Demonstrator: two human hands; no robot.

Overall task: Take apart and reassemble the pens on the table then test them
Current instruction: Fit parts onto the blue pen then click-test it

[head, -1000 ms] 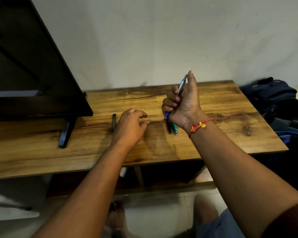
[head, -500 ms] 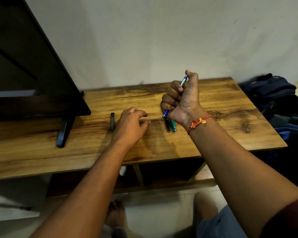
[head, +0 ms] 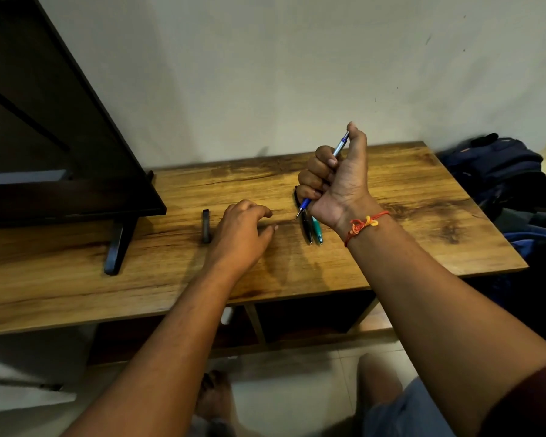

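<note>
Thumb travel is the only notable change across the last second: the right hand (head: 338, 181) holds the blue pen (head: 323, 176) in a closed fist above the table (head: 423, 197), tip pointing down and left, and the thumb, previously raised beside the silver upper barrel, now sits on the push button at the top end. Fist position is otherwise unchanged. This suggests a click test of the mechanism is in progress; whether the tip is extended cannot be determined. Left hand (head: 240, 231) has remained on the table, fingers loosely curled and gripping nothing. A black pen (head: 307, 227) and a teal pen (head: 317, 230) lie side by side just below the right fist. A small dark object (head: 206, 226) lies just left of the left hand.
</note>
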